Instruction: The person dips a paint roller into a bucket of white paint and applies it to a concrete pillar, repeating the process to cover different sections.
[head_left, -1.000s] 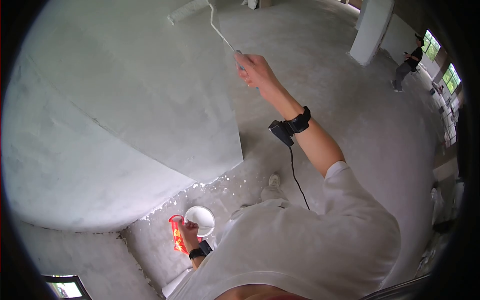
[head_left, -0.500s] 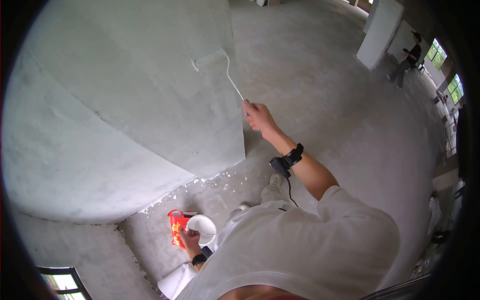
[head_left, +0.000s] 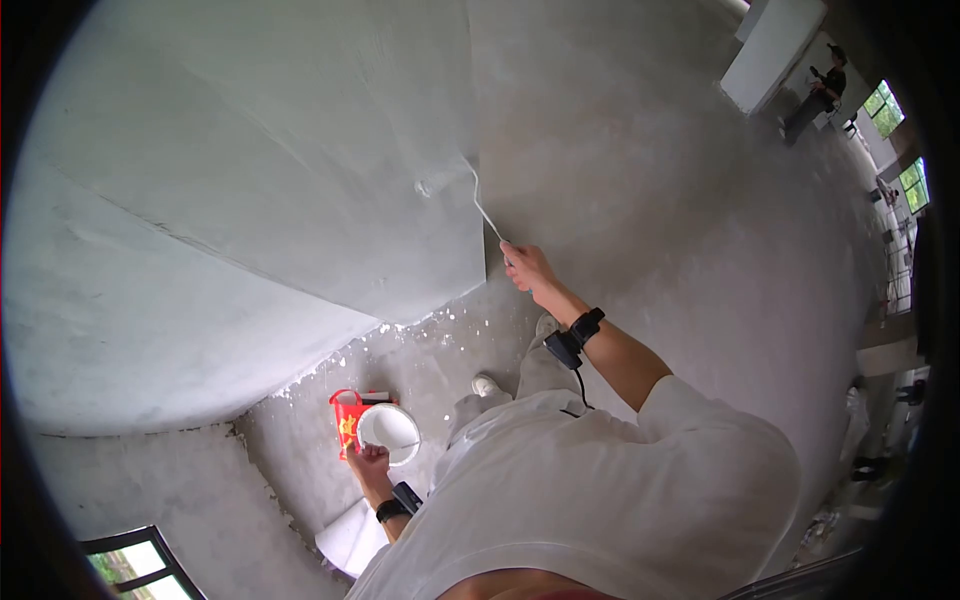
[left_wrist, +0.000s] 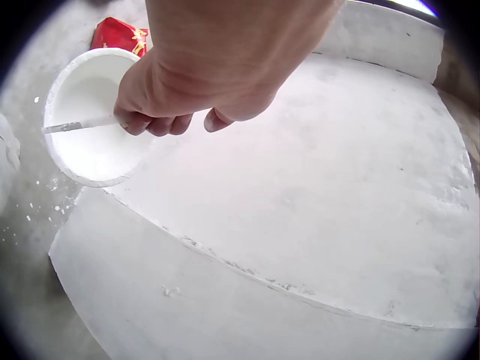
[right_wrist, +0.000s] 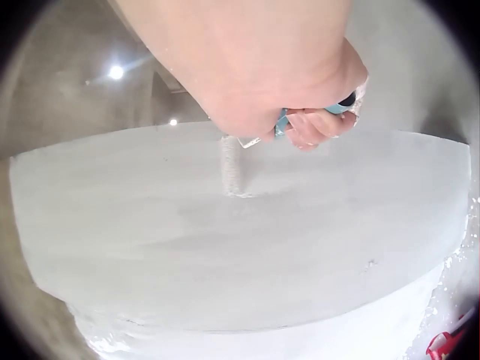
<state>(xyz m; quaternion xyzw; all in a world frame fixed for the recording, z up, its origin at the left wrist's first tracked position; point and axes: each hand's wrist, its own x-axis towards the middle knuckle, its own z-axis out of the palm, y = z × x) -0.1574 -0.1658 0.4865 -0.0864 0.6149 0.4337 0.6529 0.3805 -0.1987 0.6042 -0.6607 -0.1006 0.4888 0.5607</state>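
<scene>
My right hand (head_left: 528, 270) grips the blue-green handle (right_wrist: 282, 124) of a paint roller, its bent wire frame (head_left: 480, 200) reaching to the wall. The white roller sleeve (right_wrist: 231, 166) lies against the grey-white wall (right_wrist: 150, 217), near the wall's edge. Down at my left side, the left hand (head_left: 372, 465) has its fingers curled round the thin handle (left_wrist: 71, 127) of a white bucket (left_wrist: 51, 101). White paint (left_wrist: 90, 154) shows inside the bucket, and part of its rim is hidden behind the hand.
A red bag (head_left: 345, 412) with yellow marks stands on the floor beyond the bucket. White spatters dot the floor along the wall's foot. My shoe (head_left: 487, 385) is near the bucket. Further off are a pillar (head_left: 770, 55) and a person (head_left: 825, 90).
My right hand has brought the roller down along the wall, toward my body. The bucket in my left hand has shifted relative to the red bag on the floor.
</scene>
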